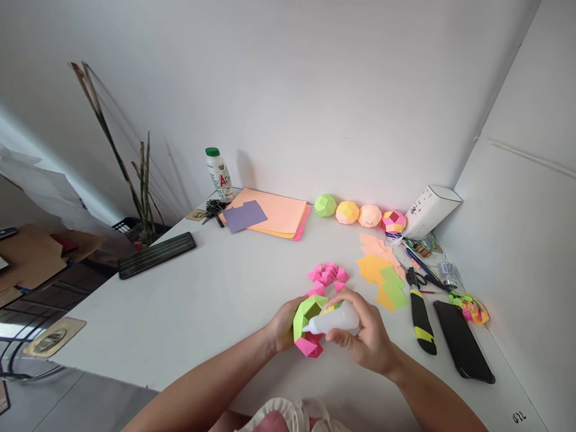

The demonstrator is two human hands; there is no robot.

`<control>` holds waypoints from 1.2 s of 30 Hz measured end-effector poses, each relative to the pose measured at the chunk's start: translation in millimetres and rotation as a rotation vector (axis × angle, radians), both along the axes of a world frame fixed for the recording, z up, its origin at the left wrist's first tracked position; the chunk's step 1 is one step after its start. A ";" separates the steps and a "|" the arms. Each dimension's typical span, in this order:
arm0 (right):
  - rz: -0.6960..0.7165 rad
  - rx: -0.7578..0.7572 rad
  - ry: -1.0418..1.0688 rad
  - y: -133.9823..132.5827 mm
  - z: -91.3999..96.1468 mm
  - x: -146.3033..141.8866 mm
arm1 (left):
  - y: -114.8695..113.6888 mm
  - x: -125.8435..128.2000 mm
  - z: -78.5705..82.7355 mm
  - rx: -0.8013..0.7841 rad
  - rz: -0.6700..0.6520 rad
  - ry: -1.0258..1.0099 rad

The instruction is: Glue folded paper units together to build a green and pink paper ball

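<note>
My left hand is closed around a half-built folded paper ball of green and pink pieces, held just above the white table. My right hand grips a small white glue bottle on its side, with the nozzle pointing left and touching the green part of the ball. A loose pile of pink folded paper units lies just beyond the hands.
Orange and green paper squares, a utility knife, a black phone and scissors lie to the right. Several finished paper balls line the wall. Coloured paper sheets, keys, a drink bottle and a dark keyboard sit further left.
</note>
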State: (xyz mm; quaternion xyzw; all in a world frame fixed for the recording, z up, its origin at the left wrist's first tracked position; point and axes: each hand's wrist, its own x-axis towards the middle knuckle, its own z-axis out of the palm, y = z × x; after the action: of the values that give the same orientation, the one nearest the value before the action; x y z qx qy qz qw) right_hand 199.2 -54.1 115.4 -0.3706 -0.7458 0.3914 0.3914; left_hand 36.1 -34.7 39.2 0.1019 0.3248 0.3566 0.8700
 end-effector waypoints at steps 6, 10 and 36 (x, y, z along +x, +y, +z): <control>0.003 -0.026 0.060 1.5 -0.3 1.5 | 0.6 -0.3 -3.6 0.023 -0.002 -0.016; -0.055 -0.020 0.098 4.3 -1.2 1.5 | 0.5 -0.2 -3.9 0.044 0.003 -0.035; 0.038 -0.658 0.584 26.7 -10.4 6.6 | 2.4 -2.4 -0.1 0.087 -0.022 -0.027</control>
State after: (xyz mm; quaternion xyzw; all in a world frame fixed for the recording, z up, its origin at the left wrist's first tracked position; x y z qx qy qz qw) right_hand 205.8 -27.4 105.0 -0.3357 -0.4462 0.7036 0.4395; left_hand 33.7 -32.2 39.1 0.1384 0.2963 0.3622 0.8728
